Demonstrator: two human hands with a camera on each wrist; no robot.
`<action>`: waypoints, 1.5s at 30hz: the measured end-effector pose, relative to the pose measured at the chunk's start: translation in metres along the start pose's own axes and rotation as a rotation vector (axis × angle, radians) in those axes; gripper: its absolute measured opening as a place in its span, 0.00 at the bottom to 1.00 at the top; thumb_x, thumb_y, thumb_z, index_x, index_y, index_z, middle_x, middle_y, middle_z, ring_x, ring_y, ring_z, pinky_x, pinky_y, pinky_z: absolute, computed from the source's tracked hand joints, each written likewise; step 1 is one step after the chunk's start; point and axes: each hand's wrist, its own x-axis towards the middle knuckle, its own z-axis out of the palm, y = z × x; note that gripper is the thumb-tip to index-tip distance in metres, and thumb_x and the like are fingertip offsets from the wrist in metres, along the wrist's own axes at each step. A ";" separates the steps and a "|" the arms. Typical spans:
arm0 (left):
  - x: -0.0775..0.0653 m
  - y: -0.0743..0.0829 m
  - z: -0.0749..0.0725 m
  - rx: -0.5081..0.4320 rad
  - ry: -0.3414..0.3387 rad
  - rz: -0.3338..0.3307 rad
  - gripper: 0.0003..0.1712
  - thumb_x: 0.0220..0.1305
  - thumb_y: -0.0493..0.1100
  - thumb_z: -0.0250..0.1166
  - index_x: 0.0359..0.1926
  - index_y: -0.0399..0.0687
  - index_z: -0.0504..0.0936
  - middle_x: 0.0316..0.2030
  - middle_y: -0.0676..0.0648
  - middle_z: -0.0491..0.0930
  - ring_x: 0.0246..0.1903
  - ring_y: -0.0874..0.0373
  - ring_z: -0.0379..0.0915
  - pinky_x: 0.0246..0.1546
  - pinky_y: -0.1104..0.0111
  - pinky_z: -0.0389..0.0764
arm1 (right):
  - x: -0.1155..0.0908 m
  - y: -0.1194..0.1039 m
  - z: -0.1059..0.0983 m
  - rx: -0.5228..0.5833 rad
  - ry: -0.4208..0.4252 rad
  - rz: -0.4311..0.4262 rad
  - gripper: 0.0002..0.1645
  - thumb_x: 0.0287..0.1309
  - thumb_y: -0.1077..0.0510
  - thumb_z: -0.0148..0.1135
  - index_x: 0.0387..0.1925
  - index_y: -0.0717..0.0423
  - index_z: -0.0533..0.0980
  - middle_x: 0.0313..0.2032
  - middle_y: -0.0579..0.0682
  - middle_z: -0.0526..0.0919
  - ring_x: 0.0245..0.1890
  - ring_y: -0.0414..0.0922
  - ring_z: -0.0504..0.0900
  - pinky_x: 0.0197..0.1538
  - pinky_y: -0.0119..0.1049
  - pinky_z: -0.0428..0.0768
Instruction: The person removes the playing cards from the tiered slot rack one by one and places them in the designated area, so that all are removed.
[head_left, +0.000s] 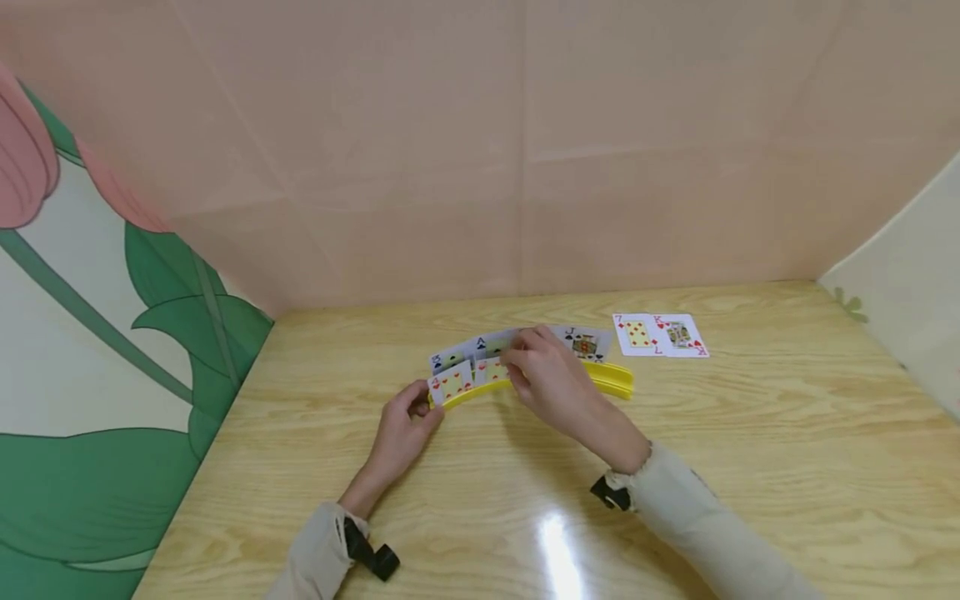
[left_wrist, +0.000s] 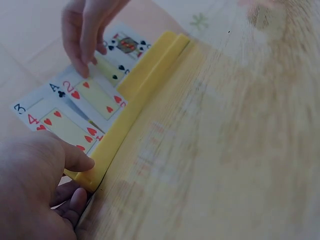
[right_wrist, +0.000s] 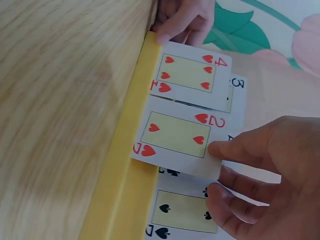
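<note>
A pinkish-beige backdrop (head_left: 645, 208) spanned the far side, marked by a vertical crease (head_left: 522, 125) near its middle and fainter slanting and horizontal lines. Its lower edge met a light wood-grain surface (head_left: 787, 450), whose streaks ran mostly from side to side. Along the left stood a white wall panel (head_left: 60, 350) printed with a large pink tulip blossom (head_left: 22, 150), green stems (head_left: 97, 317) and broad, overlapping green leaves (head_left: 67, 508). The right wall (head_left: 918, 308) was off-white, with a small green flower motif (head_left: 850, 305) low by the far corner. A bright streak of reflected light (head_left: 558, 554) gleamed on the near part of the surface.
</note>
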 end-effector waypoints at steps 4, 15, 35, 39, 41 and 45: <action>-0.002 -0.001 0.000 -0.005 0.001 -0.006 0.16 0.59 0.30 0.67 0.50 0.40 0.82 0.40 0.44 0.81 0.36 0.57 0.72 0.38 0.71 0.75 | -0.002 0.004 0.006 -0.019 -0.037 -0.004 0.08 0.54 0.69 0.66 0.37 0.60 0.87 0.40 0.53 0.84 0.44 0.50 0.77 0.48 0.41 0.79; -0.010 0.025 -0.001 0.004 0.006 -0.034 0.17 0.59 0.26 0.65 0.51 0.30 0.79 0.42 0.37 0.81 0.37 0.49 0.73 0.39 0.69 0.75 | -0.005 0.010 0.020 -0.009 -0.051 -0.032 0.09 0.50 0.73 0.62 0.31 0.61 0.85 0.34 0.51 0.84 0.36 0.48 0.82 0.41 0.39 0.81; -0.003 -0.001 0.000 0.012 -0.001 -0.003 0.17 0.59 0.30 0.67 0.50 0.39 0.81 0.41 0.43 0.81 0.35 0.57 0.72 0.38 0.71 0.75 | -0.004 0.019 -0.002 0.044 -0.141 0.055 0.09 0.56 0.70 0.63 0.36 0.61 0.86 0.37 0.52 0.87 0.39 0.48 0.83 0.42 0.40 0.82; -0.003 0.000 0.000 0.010 0.004 -0.013 0.17 0.59 0.30 0.67 0.50 0.40 0.81 0.41 0.43 0.81 0.36 0.57 0.72 0.38 0.71 0.74 | -0.003 0.017 -0.010 0.098 -0.132 0.053 0.07 0.58 0.69 0.64 0.36 0.61 0.86 0.37 0.52 0.87 0.39 0.47 0.83 0.43 0.40 0.82; -0.003 0.001 0.001 0.014 0.005 -0.017 0.17 0.59 0.30 0.67 0.51 0.40 0.81 0.41 0.43 0.81 0.36 0.57 0.71 0.38 0.71 0.74 | -0.002 0.016 -0.015 0.134 -0.119 0.052 0.07 0.59 0.69 0.64 0.36 0.61 0.86 0.37 0.51 0.87 0.38 0.46 0.83 0.42 0.40 0.83; -0.001 0.002 0.003 0.028 0.012 -0.022 0.17 0.59 0.28 0.67 0.51 0.38 0.81 0.42 0.42 0.81 0.36 0.55 0.71 0.38 0.71 0.73 | -0.001 0.017 -0.025 0.172 -0.092 0.054 0.06 0.60 0.69 0.64 0.36 0.62 0.86 0.38 0.52 0.87 0.42 0.49 0.85 0.42 0.41 0.83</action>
